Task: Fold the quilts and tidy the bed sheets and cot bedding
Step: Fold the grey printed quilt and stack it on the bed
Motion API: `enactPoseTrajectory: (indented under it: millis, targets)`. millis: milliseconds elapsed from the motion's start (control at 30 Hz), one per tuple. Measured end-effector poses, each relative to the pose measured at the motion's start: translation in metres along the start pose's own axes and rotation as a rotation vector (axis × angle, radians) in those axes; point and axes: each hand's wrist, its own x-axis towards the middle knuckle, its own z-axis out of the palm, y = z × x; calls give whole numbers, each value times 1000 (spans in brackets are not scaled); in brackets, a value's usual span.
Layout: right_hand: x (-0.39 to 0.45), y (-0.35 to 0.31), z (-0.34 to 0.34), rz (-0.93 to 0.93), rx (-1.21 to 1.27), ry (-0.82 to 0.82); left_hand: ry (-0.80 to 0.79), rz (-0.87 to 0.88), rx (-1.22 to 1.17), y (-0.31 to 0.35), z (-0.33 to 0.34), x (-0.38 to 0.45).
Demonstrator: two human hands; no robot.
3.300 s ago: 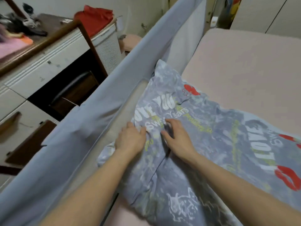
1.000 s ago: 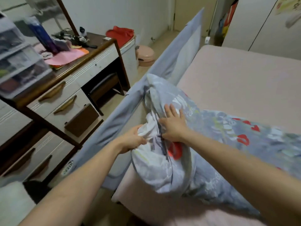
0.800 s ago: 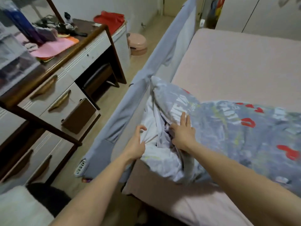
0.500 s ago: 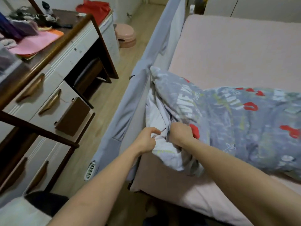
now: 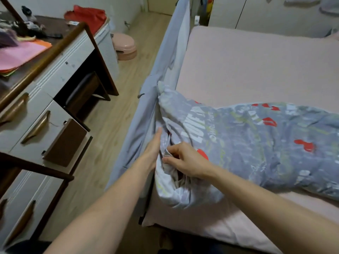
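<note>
A bed (image 5: 256, 66) under a smooth pink sheet (image 5: 266, 57) fills the right side of a small bedroom with a pale wood-look floor (image 5: 110, 114). A grey fabric bed rail (image 5: 165, 57) runs along the bed's left edge, and beyond the rail stands a white worktop (image 5: 60, 57) with dark wood trim and brass drawer handles, cluttered with pink and orange cloth (image 5: 20, 54); a red cloth (image 5: 88, 15) lies at its far end, and a pink plastic stool (image 5: 124, 45) sits on the floor past it. The quilt (image 5: 256, 143), soft and rumpled, grey-blue with white lettering and red lip prints, lies across the near part of the bed, its bunched end pressed against the rail and sagging over the mattress corner. The left hand (image 5: 153, 149) is flat, fingers straight, slid between rail and quilt. The right hand (image 5: 185, 160) pinches a fold at the quilt's open end. Half a second earlier both hands were fists gripping that end; the left has since let go and straightened.
</note>
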Motion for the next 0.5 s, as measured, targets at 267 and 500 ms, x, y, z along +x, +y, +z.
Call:
enactPoseTrajectory:
  millis: [267,500]
  targets:
    - [43,52,-78,332,-474,382,-34,302,630,7,39,9]
    - [83,92,-117,439,-420,288,-187,284,737,4,64,4]
